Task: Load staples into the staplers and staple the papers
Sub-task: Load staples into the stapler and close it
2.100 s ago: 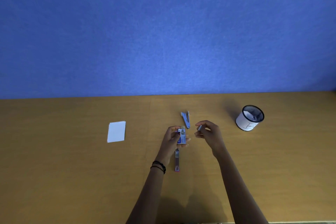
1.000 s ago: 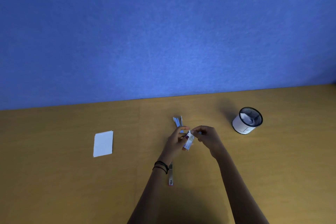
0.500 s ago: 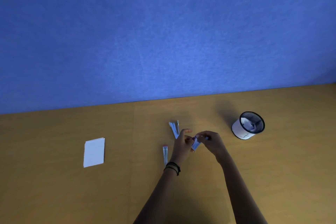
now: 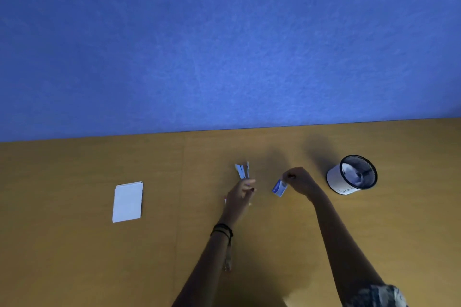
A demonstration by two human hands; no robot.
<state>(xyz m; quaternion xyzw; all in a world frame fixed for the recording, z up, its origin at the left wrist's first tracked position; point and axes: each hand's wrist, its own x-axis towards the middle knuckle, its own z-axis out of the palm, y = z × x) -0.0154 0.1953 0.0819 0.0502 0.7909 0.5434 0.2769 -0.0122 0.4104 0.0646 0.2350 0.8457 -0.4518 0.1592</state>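
1. Sleeve (image 4: 374, 296): patterned, on rt upper arm, bottom edge of view.
2. Slim stapler (image 4: 227, 264): silver, lies lengthwise on wood table (image 4: 74, 257), mostly hidden under lt forearm; no marking legible.
3. Wristbands (image 4: 222, 230): dark, two or more, on lt wrist.
4. Paper stack (image 4: 127, 202): white, blank top sheet, flat on table, well apart to the left of both hands.
5. Left hand (image 4: 240, 194): palm down, fingers pointing away toward item 8's near end. Motion-blurred; contact and grip can't be told.
6. Staple box (image 4: 280, 187): small, blue and white, tilted; print too blurred to read. Between the two hands, at rt hand's fingertips; can't tell if it touches the table.
7. Right hand (image 4: 300, 180): arm stretched fwd, wrist bent, knuckles up; thumb and fingers pinch the box by its far corner.
8. Open stapler (image 4: 242, 171): blue and silver, arms spread in a narrow V, on table just beyond lt hand.
9. Pen cup (image 4: 335, 178): black mesh, white wrap w/ dark marks, unreadable; far right.
10. Wall (image 4: 224, 45): blue, plain.
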